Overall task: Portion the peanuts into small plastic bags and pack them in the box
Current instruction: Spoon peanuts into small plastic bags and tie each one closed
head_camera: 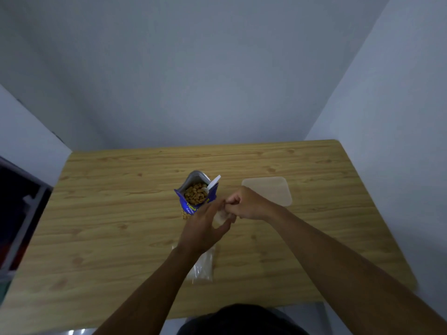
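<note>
A blue peanut bag (196,192) stands open at the middle of the wooden table (108,213), full of peanuts, with a white spoon (212,183) stuck in it. Just in front of it my left hand (204,228) and my right hand (244,204) together pinch a small clear plastic bag (221,217) by its top, a little above the table. A stack of clear plastic bags (203,269) lies flat under my left wrist. A translucent shallow box or lid (271,189) rests to the right, behind my right hand.
Grey walls close in the table at the back and right. A dark object with a white frame (21,213) stands off the table's left edge. Bare wood shows on the table's left and front right.
</note>
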